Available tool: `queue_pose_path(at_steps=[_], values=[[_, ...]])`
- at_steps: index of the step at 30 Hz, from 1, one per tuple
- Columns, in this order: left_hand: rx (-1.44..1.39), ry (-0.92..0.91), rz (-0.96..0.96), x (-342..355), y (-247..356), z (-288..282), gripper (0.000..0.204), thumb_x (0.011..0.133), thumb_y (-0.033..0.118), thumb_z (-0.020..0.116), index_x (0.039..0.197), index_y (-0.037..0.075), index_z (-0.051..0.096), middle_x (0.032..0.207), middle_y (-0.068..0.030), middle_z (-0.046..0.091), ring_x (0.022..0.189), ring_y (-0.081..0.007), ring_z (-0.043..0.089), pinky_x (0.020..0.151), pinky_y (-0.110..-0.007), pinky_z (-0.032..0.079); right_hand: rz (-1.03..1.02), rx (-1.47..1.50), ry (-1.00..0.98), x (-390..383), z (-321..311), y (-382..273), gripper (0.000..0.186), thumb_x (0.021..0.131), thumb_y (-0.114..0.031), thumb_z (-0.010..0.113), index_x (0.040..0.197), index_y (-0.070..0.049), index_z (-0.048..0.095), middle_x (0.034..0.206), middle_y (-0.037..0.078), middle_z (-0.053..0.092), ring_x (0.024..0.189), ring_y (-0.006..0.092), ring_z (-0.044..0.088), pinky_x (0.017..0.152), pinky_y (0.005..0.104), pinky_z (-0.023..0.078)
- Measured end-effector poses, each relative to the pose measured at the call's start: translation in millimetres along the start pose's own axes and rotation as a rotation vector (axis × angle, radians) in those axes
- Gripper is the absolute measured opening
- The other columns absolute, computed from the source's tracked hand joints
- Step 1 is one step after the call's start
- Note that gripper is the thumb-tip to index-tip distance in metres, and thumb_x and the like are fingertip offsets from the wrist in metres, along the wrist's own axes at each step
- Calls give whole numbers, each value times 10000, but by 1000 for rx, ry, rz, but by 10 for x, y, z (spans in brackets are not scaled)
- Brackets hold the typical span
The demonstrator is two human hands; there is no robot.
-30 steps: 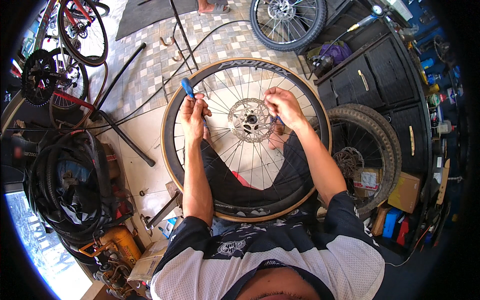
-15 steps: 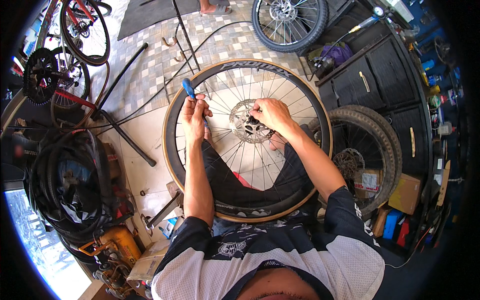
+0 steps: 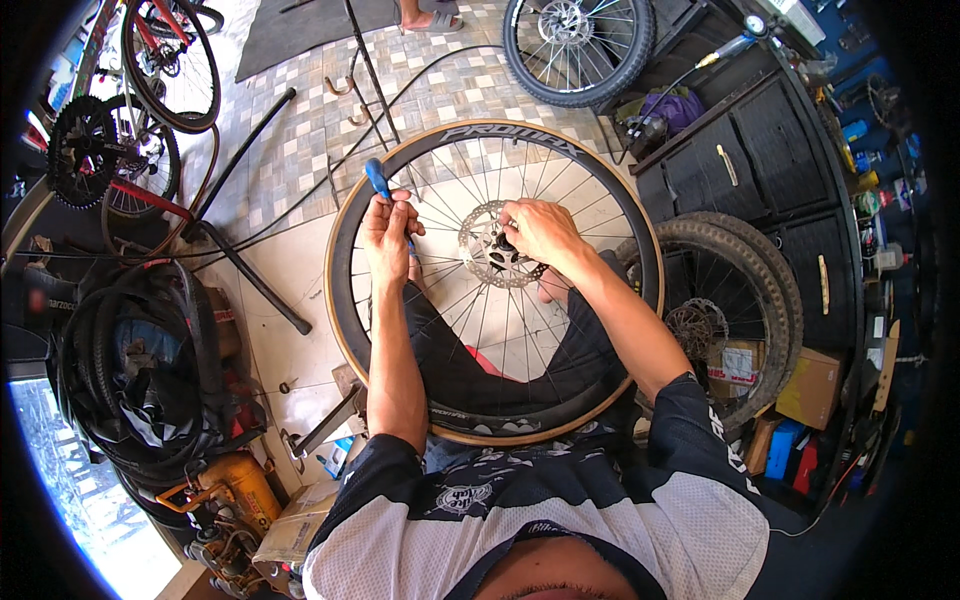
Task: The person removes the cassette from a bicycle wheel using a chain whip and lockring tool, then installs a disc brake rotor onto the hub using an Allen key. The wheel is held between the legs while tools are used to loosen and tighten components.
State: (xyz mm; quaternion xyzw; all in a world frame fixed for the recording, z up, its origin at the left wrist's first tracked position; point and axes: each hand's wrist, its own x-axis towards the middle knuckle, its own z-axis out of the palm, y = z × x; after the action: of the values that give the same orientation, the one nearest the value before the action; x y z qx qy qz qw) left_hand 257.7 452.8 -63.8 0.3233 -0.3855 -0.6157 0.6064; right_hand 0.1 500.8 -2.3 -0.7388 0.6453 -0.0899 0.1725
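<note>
A bicycle wheel (image 3: 648,230) with a deep black rim and tan-edged tyre lies across my legs. At its centre, a silver disc brake rotor (image 3: 472,250) surrounds the dark hub (image 3: 502,258). My right hand (image 3: 545,232) is over the rotor's upper right side, thumb and fingers pinched together by the hub; whatever is between the fingertips is too small or hidden to name. Above the left part of the spokes, my left hand (image 3: 388,235) is closed around a blue-handled tool (image 3: 376,178). Its handle sticks up past the fingers, and another blue bit shows below them.
Two worn tyred wheels (image 3: 775,290) lean at the right beside dark drawers (image 3: 735,165). Another wheel (image 3: 508,45) stands at the back. Left are a black stand leg (image 3: 262,275), a heap of tyres and tubes (image 3: 80,350) and a yellow machine (image 3: 240,490). Someone's sandalled foot (image 3: 435,20) is far off.
My right hand's fingers have shifted slightly at the hub. My left hand and the blue-handled tool stay almost in place. The distant sandalled foot has moved a little.
</note>
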Motion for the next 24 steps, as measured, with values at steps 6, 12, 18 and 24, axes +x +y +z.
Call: queue_pose_path(at_steps=[6,12,18,24], values=[[9,-15,-12,0,-4,-3,92,1079,113,610,1148,54,620,819,-25,591,694,-112,549,662,-296,534,38,-43,-18,3,-38,2,263,919,-300,728,1035,-65,745,977,159,774,898,350,753,814,468,589],[15,-10,-17,-3,-8,-12,95,1081,115,607,1151,51,620,821,-29,594,696,-113,551,667,-298,535,-17,-24,0,-4,-31,2,284,912,-327,746,1008,-60,745,960,158,772,889,347,753,800,465,588],[23,-12,-15,-5,-2,-2,92,1080,115,610,1142,49,624,820,-32,599,696,-111,555,666,-295,531,-8,14,4,27,37,75,267,890,-299,756,1002,-58,740,947,160,761,854,341,741,769,462,583],[4,-8,-18,-4,8,-3,90,1077,114,615,1136,47,625,824,-34,607,696,-112,564,663,-298,531,160,858,-23,128,71,275,227,911,-233,754,1025,-40,716,815,31,689,575,81,536,518,261,455]])
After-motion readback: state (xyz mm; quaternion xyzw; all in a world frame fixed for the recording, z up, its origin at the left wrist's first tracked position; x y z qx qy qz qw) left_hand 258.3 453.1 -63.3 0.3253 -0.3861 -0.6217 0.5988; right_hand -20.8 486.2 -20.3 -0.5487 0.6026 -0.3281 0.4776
